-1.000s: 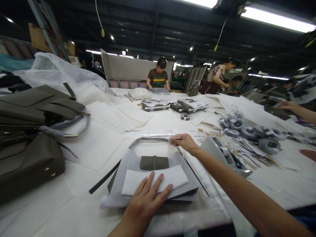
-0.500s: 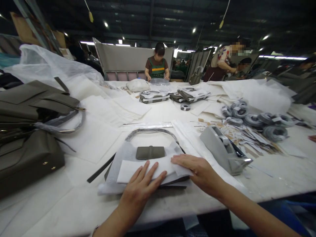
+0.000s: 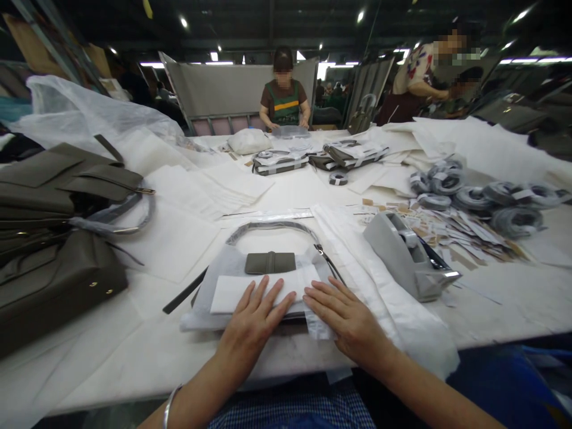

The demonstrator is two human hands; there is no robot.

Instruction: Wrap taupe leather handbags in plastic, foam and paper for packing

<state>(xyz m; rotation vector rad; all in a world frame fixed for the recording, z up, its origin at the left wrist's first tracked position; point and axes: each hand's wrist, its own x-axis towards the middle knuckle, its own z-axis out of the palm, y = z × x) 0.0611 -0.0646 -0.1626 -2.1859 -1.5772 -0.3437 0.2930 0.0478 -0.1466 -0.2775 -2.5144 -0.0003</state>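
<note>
A handbag lies flat before me, covered in thin white paper (image 3: 210,298), its wrapped handle (image 3: 272,225) arching away from me. The bag's grey-green flap (image 3: 270,263) shows above a folded white sheet (image 3: 227,292). My left hand (image 3: 257,313) rests on the lower part of that sheet with its fingers spread. On the sheet's right end lies my right hand (image 3: 342,316), fingers stretched out, palm down. A translucent piece (image 3: 316,328) pokes out beneath it. One dark strap sticks out to the left and another runs down at the right.
Grey-green bags (image 3: 71,274) are piled at the left. A grey tape dispenser (image 3: 402,256) stands right of the wrapped bag. Farther back are wrapped coils (image 3: 473,199), paper sheets (image 3: 183,190) and flat bags (image 3: 279,162). A person (image 3: 286,98) works across the table.
My right hand has gone from bent fingers at the sheet's right edge to lying flat with fingers spread. The sheet's right end now lies flatter. My left hand stays on the sheet.
</note>
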